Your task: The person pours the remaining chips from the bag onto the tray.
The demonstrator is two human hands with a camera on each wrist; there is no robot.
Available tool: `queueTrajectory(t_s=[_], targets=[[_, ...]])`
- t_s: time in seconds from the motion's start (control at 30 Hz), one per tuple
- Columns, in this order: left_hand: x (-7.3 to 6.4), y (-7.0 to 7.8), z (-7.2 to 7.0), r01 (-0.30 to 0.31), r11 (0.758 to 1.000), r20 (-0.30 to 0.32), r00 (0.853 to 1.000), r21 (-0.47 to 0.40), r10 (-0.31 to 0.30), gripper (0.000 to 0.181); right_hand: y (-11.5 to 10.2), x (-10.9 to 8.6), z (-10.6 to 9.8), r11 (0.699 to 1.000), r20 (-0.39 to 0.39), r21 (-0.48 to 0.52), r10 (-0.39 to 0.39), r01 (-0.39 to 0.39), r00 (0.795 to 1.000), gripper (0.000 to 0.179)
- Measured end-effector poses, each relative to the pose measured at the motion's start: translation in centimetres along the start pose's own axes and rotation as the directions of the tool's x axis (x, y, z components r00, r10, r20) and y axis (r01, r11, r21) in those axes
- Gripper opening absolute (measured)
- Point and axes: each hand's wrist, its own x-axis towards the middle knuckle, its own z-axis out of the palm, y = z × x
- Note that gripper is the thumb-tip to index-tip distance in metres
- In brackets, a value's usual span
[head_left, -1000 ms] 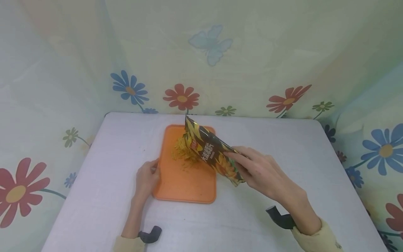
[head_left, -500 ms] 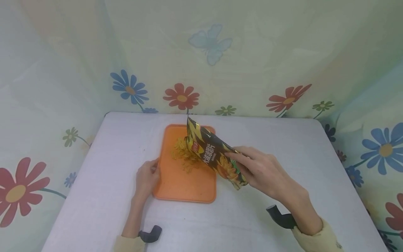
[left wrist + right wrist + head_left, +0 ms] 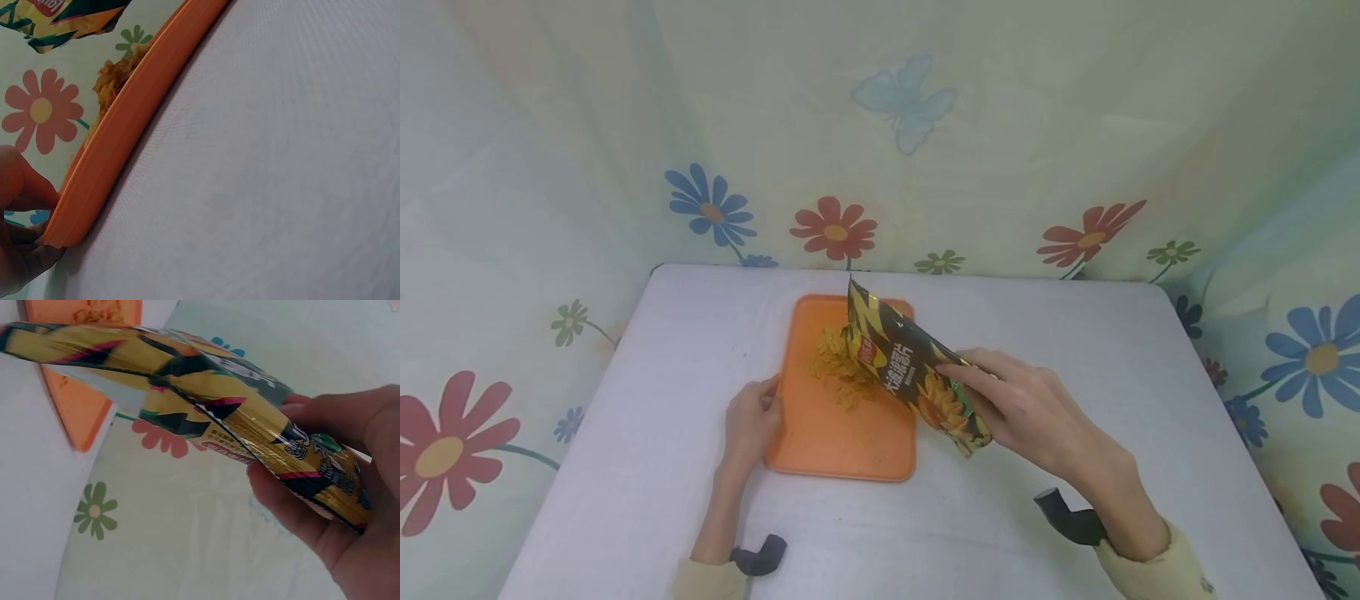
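My right hand [image 3: 1022, 404] grips a black and yellow chip bag [image 3: 910, 367] near its lower right end, thumb on one face and fingers on the other in the right wrist view. The bag [image 3: 250, 425] is tilted, its far end over an orange tray [image 3: 850, 450]. Beside that end, a heap of yellow chip pieces [image 3: 842, 375] lies on the tray; the bag hides part of it. At the tray's left side, my left hand [image 3: 752, 425] pinches the edge. In the left wrist view, its fingertips hold the tray's corner [image 3: 72, 219].
A white-covered table [image 3: 1000, 533] bears the tray. Behind it hangs a flower-print curtain [image 3: 985, 167], which also lines both sides. Black curved mounts sit at the left wrist [image 3: 760, 556] and right wrist [image 3: 1067, 517].
Across the last second the bag has shifted slightly right and down, baring a little more of the chip pieces. My left hand and the tray stay put.
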Motion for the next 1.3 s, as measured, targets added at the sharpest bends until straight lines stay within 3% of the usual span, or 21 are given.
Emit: queueTrajectory(t_s=[0.4, 0.73, 1.0, 1.3], targets=[[0.15, -0.08, 0.02, -0.02, 1.0, -0.025, 0.999, 0.001, 0.02, 0.04, 0.01, 0.16, -0.16, 1.0, 0.058, -0.003, 0.004, -0.004, 0.998, 0.055], [0.28, -0.22, 0.02, -0.001, 1.0, -0.009, 1.0, 0.013, 0.002, 0.041, -0.37, 0.58, -0.13, 1.0, 0.058, 0.009, -0.02, 0.019, 0.998, 0.052], [0.26, -0.25, -0.01, -0.025, 1.0, -0.024, 0.999, 0.01, 0.025, 0.04, -0.41, 0.51, -0.14, 1.0, 0.035, 0.012, -0.023, 0.023, 0.999, 0.052], [0.31, -0.44, 0.06, -0.026, 1.0, -0.02, 0.999, 0.003, 0.026, 0.04, -0.33, -0.21, 0.51, 0.999, 0.037, 0.007, 0.035, -0.036, 0.999, 0.048]])
